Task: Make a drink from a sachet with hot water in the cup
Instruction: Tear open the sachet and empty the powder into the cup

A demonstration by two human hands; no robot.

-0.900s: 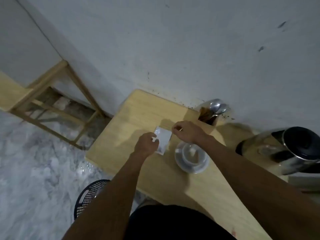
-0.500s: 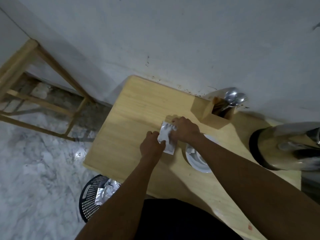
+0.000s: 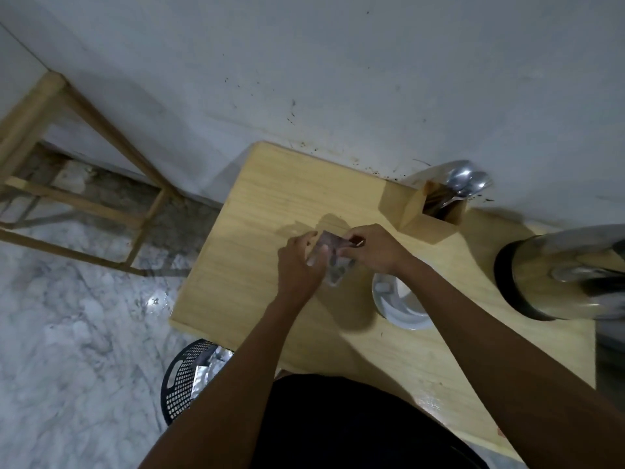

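The cup (image 3: 402, 308) stands on the table (image 3: 270, 204), kettle (image 3: 554, 275) right, spoon holder (image 3: 427, 214) behind.

No writing, label, brand, number or sign can be read anywhere. Dark print is seen on the sachet (image 3: 334, 269), but it is blurred beyond reading.

Home kitchen corner: kettle (image 3: 561, 275), spoon holder (image 3: 436, 211).

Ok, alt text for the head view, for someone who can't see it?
Two hands pinch a small silvery sachet above a light wooden table, the left hand at its left edge, the right hand at its top. A white cup stands beside them under the right forearm, a steel kettle at far right, a wooden spoon holder by the wall.
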